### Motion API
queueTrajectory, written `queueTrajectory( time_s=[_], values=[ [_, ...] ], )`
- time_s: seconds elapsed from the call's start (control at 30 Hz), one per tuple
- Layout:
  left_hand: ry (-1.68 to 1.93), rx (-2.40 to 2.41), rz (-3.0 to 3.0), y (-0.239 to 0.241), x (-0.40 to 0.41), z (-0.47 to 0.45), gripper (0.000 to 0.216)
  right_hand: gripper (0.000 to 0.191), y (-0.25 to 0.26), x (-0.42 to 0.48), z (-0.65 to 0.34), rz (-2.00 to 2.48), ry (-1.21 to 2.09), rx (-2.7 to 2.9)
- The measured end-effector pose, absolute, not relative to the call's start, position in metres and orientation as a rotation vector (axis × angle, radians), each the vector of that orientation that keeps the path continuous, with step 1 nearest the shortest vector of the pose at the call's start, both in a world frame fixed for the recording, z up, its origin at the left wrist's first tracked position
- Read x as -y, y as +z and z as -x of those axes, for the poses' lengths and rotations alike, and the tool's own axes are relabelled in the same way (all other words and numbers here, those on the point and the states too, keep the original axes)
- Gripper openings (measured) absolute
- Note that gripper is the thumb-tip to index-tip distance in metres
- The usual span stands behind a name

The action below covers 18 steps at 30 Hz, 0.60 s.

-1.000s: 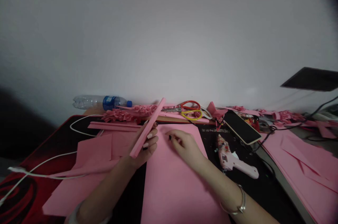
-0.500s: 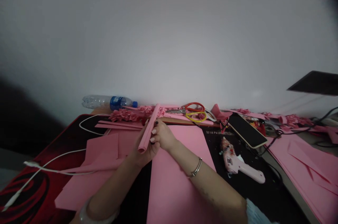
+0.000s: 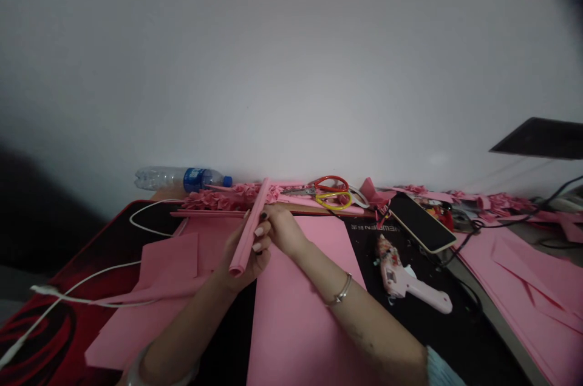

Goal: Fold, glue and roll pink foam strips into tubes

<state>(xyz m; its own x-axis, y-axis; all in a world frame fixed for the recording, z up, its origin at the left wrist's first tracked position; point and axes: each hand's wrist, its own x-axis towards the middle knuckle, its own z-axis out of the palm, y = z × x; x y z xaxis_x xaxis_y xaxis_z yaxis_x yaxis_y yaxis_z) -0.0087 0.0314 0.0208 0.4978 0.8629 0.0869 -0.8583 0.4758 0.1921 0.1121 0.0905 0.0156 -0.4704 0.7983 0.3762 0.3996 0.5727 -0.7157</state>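
My left hand [image 3: 248, 252] is closed round a long folded strip of pink foam sheet [image 3: 250, 225], which tilts up and away toward the wall. My right hand [image 3: 280, 228] reaches across and pinches the same strip just above my left fingers. Both hands hover over a large pink sheet [image 3: 300, 313] lying flat on the dark desk mat [image 3: 59, 289]. A bracelet sits on my right wrist.
A pink glue gun [image 3: 403, 280] and a phone [image 3: 421, 222] lie to the right. Red and yellow scissors [image 3: 332, 192], pink paper flowers [image 3: 218, 199] and a water bottle [image 3: 182, 178] line the wall. A white cable [image 3: 91, 277] crosses the left; more pink sheets [image 3: 532, 289] are at right.
My right hand left the flat pink sheet and moved left to grip the strip held by my left hand. The strip now stands steeper and nearer the wall.
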Motion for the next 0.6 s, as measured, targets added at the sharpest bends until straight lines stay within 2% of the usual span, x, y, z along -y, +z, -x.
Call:
queueTrajectory(
  time_s=[0.13, 0.43, 0.6],
  values=[
    [1.078, -0.058, -0.235, 0.023, -0.03, 0.008, 0.014, 0.025, 0.036, -0.07, -0.151, 0.977, 0.674, 2.03],
    [1.077, -0.121, -0.24, 0.023, -0.03, 0.007, 0.015, 0.019, 0.118, -0.034, -0.23, 1.239, 0.414, 1.605],
    [1.078, -0.168, -0.28, 0.026, -0.029, 0.005, 0.015, 0.012, 0.14, -0.03, -0.228, 1.301, 0.334, 1.67]
  ],
)
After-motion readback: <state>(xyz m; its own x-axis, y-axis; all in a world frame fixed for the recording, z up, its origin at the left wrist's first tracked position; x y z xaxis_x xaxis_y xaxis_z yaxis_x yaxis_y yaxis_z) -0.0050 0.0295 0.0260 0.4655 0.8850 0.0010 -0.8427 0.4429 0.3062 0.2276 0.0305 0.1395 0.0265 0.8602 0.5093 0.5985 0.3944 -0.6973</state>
